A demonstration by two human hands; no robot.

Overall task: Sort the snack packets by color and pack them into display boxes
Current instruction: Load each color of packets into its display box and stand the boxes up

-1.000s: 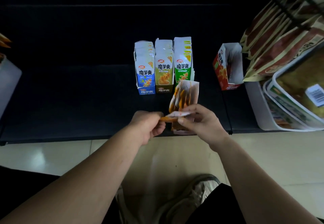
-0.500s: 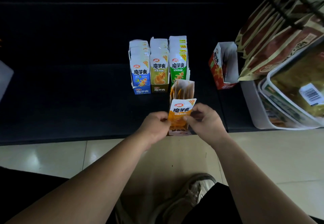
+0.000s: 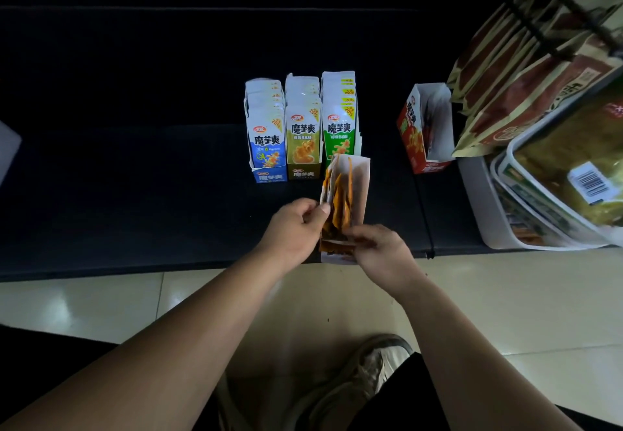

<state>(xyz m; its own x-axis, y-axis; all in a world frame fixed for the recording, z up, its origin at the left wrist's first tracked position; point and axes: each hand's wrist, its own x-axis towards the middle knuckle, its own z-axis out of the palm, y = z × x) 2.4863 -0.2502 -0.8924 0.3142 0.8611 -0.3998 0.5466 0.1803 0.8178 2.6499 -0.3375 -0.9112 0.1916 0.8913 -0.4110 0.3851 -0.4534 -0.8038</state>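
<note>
While left hand [image 3: 296, 228] pinches box [image 3: 359, 188], right hand [image 3: 381, 252] holds packet [image 3: 337, 246].

L forearm [image 3: 175, 339] & R forearm [image 3: 472, 346] bare, reaching fwd from the bottom corners and converging mid-frame. L hand [image 3: 296, 225] knuckles up, thumb & index pinching the left wall of the box [image 3: 359, 188]. R hand [image 3: 379, 252] back up, wrist bent slightly inward, fingers curled onto an orange packet [image 3: 333, 246] at the box's near end. Hands close, not touching.
</note>
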